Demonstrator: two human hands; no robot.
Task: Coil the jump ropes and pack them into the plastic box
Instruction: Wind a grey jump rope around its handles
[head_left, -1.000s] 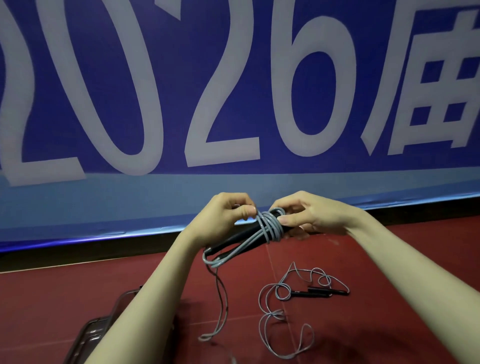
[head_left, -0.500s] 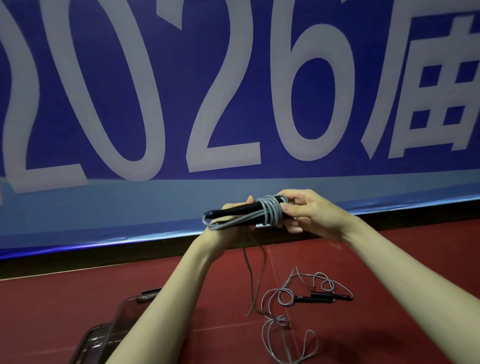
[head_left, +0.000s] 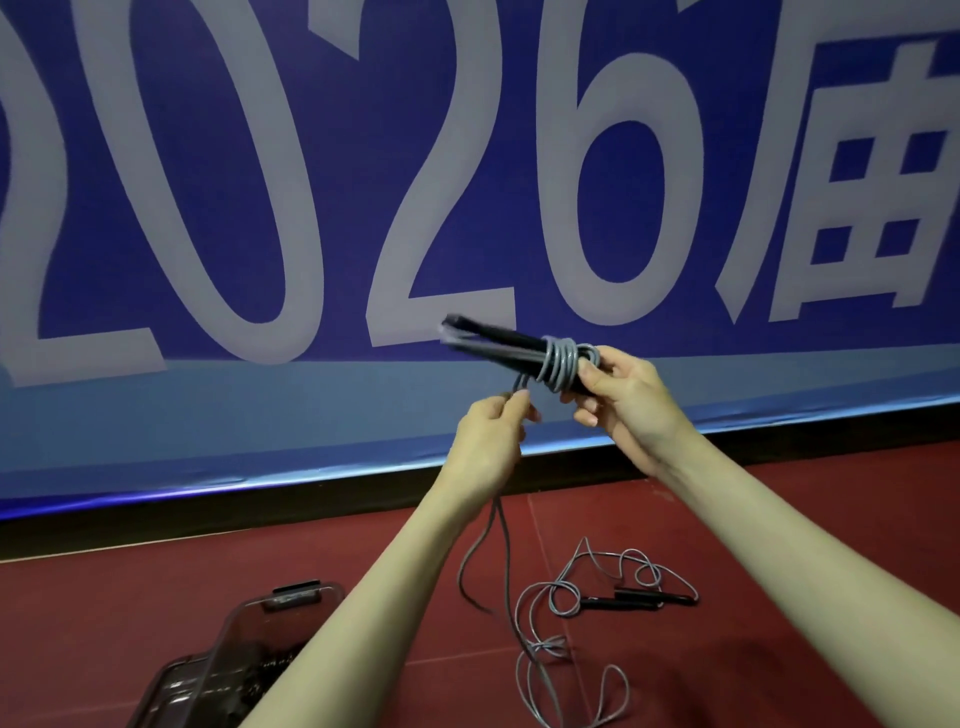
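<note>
A blue banner (head_left: 218, 156) with large pale figures is filling the wall behind, and a red floor (head_left: 779, 519) is stretching below it. Down at the lower left the plastic box (head_left: 218, 670) is sitting on that floor with its clear lid (head_left: 291, 613) tilted up and something dark lying inside, too dim to name. To the right of the box a second jump rope (head_left: 587, 608) is lying loose on the floor, its grey cord sprawling in open loops around two black handles. Held up in front of the banner is the jump rope (head_left: 558, 364) now being coiled: its black handles are pointing up and to the left, tips blurred, with several grey turns wrapped tight around them near the lower right end. The right hand (head_left: 623, 395) is grasping that wrapped end, thumb lying against the turns. The left hand (head_left: 491, 436) is sitting just below and to the left, its fingertips pinching the free cord (head_left: 498, 525) where it is leaving the bundle; from there the cord is hanging down toward the floor. The bundle's long axis is running from the right grip up and away to the left, so the slack is lying on the left hand's side, and that hand looks best placed to be carrying the next turn around the handles. A fair length is still hanging unwound, so the packing is probably some way off.
</note>
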